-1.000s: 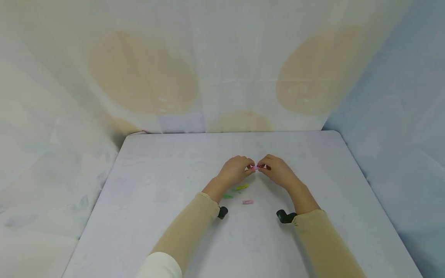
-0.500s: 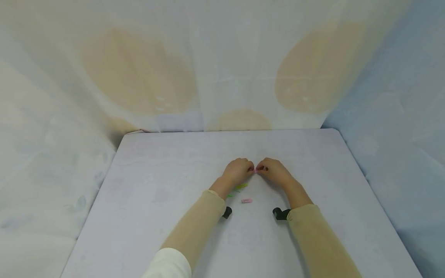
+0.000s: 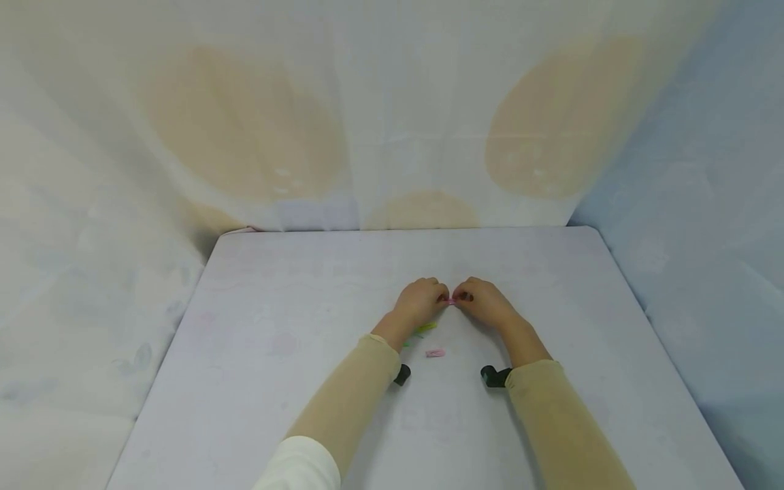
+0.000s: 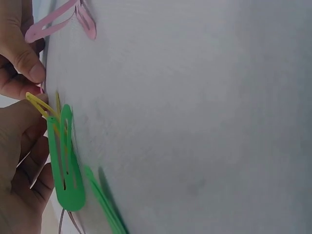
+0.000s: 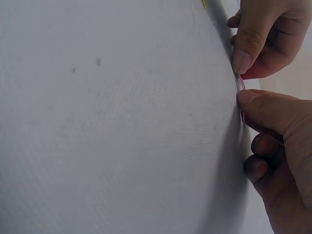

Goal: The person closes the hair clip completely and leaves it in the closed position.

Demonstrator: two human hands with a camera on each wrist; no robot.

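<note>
Both hands had drawn slightly closer together than a second before, and less of the pink hair clip (image 3: 451,301) showed between them. In the head view the left hand (image 3: 419,301) and the right hand (image 3: 486,303) met fingertip to fingertip above the middle of the white table (image 3: 275,306), each pinching one end of that clip with curled fingers; only a sliver of pink was visible, the rest hidden under the fingers. From the right wrist the clip (image 5: 240,84) appeared merely as a thin reddish edge squeezed between the right thumb and the left fingertip at about 2 o'clock, too narrow to make out its shape.

At 6 o'clock from the hands a second pink clip (image 3: 435,353) lay alone on the table, well apart from them. A yellow clip (image 3: 425,328) peeked out just beside the left wrist in the head view, half covered by it. The left wrist camera showed far more there: a green clip (image 4: 66,161) lay over the yellow clip (image 4: 41,105) close against the palm, another green clip (image 4: 105,202) ran off the bottom edge at 7 o'clock, and the loose pink one (image 4: 63,22) sat at 11 o'clock. Whether the green clip touched the palm could not be told. Black wrist mounts (image 3: 495,376) showed below both cuffs.
</note>
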